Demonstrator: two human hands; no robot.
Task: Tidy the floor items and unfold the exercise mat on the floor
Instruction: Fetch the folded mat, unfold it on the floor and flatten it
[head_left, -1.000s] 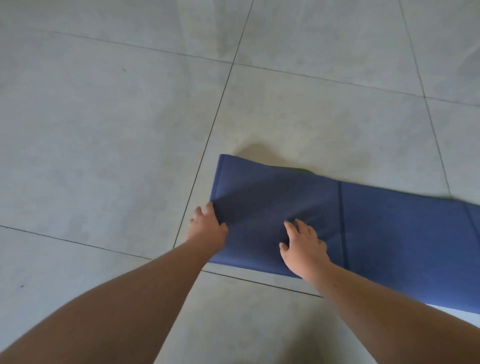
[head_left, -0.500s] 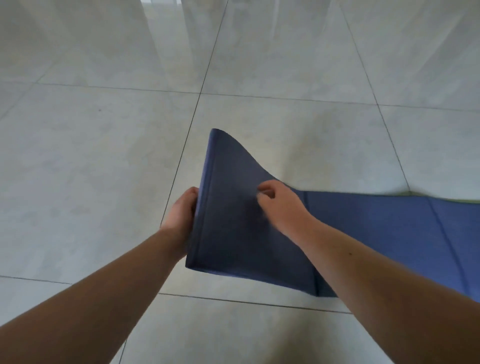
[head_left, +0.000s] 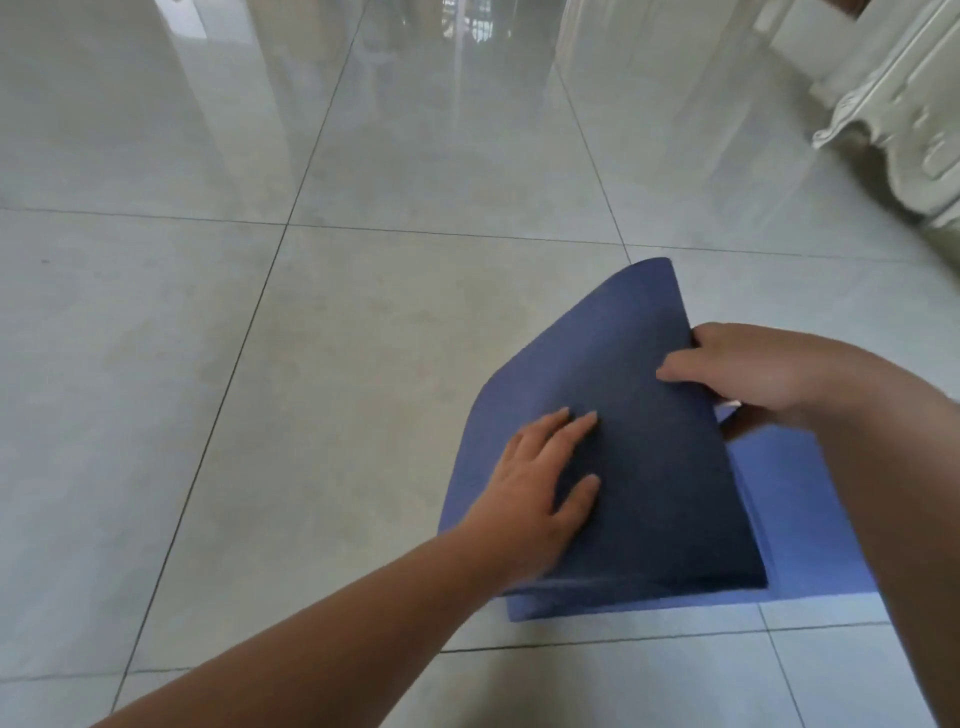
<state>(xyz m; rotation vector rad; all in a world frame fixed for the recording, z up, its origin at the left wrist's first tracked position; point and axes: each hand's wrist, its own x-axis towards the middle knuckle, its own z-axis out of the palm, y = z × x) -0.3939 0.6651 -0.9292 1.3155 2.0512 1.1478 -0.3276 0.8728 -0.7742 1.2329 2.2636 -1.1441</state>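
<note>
Blue exercise mat, low and right of centre on the pale tiled floor, only partly opened: top panel tilted up off the layers beneath, its far corner highest, a lighter blue layer flat on the tiles under and to the right of it. Raised like that, most likely, to swing the folded panel over and lay it out across the bare tiles to the left.

Right hand at the panel's upper right edge — grip closed on the mat, thumb lying across the top face, the other fingers curled round the edge and out of sight behind it. Seemingly the lifting hand, carrying the panel's weight at the fold.

Left hand flat on the top face, fingers straight and spread, holding nothing — pressing or steadying, probably to keep the floppy sheet from sagging or sliding during the turn.

Further out: glossy floor with pale window reflections, dark grout lines, and a white carved furniture leg at the upper right, well apart from the mat. No loose floor items in view.
</note>
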